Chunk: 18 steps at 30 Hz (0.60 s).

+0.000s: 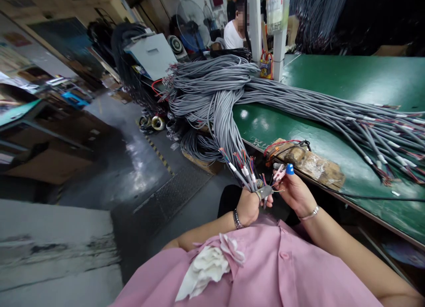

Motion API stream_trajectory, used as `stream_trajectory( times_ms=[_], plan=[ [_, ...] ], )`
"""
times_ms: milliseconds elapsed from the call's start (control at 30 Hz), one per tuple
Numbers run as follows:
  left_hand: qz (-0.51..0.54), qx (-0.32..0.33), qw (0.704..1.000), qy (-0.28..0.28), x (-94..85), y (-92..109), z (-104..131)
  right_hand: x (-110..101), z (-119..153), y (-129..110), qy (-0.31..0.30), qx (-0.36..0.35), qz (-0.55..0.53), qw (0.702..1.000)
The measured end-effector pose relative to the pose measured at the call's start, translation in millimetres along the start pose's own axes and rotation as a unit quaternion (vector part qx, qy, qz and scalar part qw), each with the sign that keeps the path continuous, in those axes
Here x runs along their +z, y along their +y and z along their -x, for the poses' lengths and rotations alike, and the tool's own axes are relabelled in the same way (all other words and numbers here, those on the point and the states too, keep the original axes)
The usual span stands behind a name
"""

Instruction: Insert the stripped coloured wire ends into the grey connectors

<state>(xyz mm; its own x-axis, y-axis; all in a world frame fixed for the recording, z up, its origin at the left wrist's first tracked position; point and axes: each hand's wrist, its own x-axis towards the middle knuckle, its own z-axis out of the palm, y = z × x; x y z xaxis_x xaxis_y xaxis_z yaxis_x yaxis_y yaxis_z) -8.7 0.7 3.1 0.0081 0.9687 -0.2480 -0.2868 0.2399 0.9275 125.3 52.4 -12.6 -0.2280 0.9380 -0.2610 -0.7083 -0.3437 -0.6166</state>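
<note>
My left hand (249,207) is closed around several grey cables (247,177) in front of my body. Their stripped ends fan out above the fist, with white bands and thin coloured wires. Grey wrapping covers the left thumb, which points to the right. Close by on the right, my right hand (296,192) pinches a small pinkish-white piece (280,171) too small to name. A blue cap (290,169) sits on a fingertip of that hand. Thin loose wires show between the two hands.
A thick bundle of grey cables (212,83) lies over the green table (335,81), its stripped ends spread at the right. A taped brown block (308,165) with red and black leads rests at the table's edge. Behind the white post (255,28) is a person (233,34).
</note>
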Motion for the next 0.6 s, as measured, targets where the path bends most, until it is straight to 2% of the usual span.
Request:
stream_trajectory(
  times_ms=[267, 433, 600],
  plan=[
    [0.003, 0.021, 1.0, -0.007, -5.7, -0.8, 8.8, 0.4, 7.2, -1.6, -0.051, 0.023, -0.004, 0.998],
    [0.014, 0.04, 0.999, 0.007, -8.5, -0.4, 14.3, -5.3, 9.0, -2.3, -0.047, 0.024, 0.01, 0.999],
    [0.022, 0.013, 0.999, 0.021, -2.7, 4.4, 9.3, -4.4, 10.5, -2.8, -0.037, 0.017, 0.019, 0.999]
  ],
)
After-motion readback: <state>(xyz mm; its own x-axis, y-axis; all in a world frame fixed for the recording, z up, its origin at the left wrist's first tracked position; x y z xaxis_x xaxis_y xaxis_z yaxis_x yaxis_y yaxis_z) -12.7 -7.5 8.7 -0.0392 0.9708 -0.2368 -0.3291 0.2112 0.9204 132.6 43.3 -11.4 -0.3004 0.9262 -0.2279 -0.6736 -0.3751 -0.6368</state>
